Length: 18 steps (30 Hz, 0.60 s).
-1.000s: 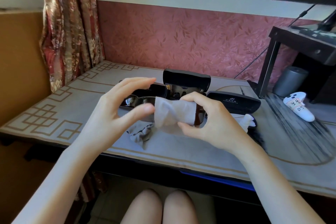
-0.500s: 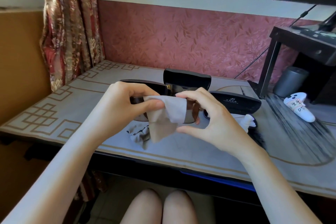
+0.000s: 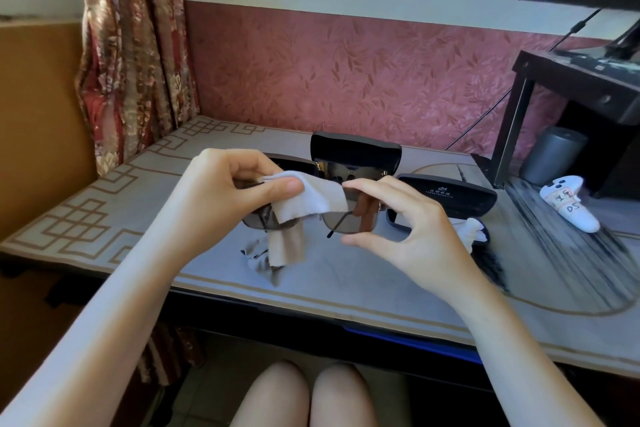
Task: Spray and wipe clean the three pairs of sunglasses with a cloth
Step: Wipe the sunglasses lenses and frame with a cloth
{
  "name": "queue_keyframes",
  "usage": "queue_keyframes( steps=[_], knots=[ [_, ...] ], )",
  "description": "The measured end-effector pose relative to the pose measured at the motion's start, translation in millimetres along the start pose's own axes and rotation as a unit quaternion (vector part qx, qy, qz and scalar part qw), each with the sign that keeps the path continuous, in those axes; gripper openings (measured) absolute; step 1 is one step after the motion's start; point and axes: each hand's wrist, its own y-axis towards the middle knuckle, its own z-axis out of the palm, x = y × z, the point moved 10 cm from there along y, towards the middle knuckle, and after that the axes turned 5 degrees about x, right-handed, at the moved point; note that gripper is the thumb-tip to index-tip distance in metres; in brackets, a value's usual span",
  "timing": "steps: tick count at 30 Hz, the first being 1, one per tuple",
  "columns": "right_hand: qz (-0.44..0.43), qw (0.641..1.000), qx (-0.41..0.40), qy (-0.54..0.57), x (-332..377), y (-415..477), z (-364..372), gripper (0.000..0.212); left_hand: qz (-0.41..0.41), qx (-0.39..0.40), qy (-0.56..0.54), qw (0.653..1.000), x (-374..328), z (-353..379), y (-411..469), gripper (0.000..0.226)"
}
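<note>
I hold a pair of brown-lensed sunglasses (image 3: 349, 220) in the air above the desk. My right hand (image 3: 401, 229) pinches its right lens edge between thumb and fingers. My left hand (image 3: 235, 194) presses a pale grey cloth (image 3: 308, 201) over the left lens, with the cloth's tail hanging down. Behind them an open black case (image 3: 356, 152) holds another dark pair (image 3: 349, 172). A second case (image 3: 446, 198) lies at the right. A white spray bottle (image 3: 568, 206) lies on its side at the far right.
The desk is covered by a grey patterned mat (image 3: 104, 218). A crumpled grey cloth (image 3: 258, 258) lies under my hands, a white cloth (image 3: 471, 230) beside the right case. A dark stand (image 3: 554, 87) with a monitor and a grey cylinder (image 3: 550, 156) fill the right back.
My left hand closed onto the cloth and drew it leftward over the left lens. The right hand shifted from holding the cloth to pinching the right lens, which now shows uncovered.
</note>
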Motion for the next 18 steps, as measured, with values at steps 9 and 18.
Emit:
queue_keyframes(
  steps=[9,18],
  knots=[
    [-0.007,1.000,-0.005,0.006,-1.0,-2.1,-6.6,0.049,-0.027,0.114,0.006,0.993,5.5,1.5,-3.0,0.018],
    [-0.015,1.000,0.019,0.000,1.6,-0.1,2.3,0.047,-0.003,0.217,0.076,0.973,-10.4,34.8,-0.3,0.013]
  ],
)
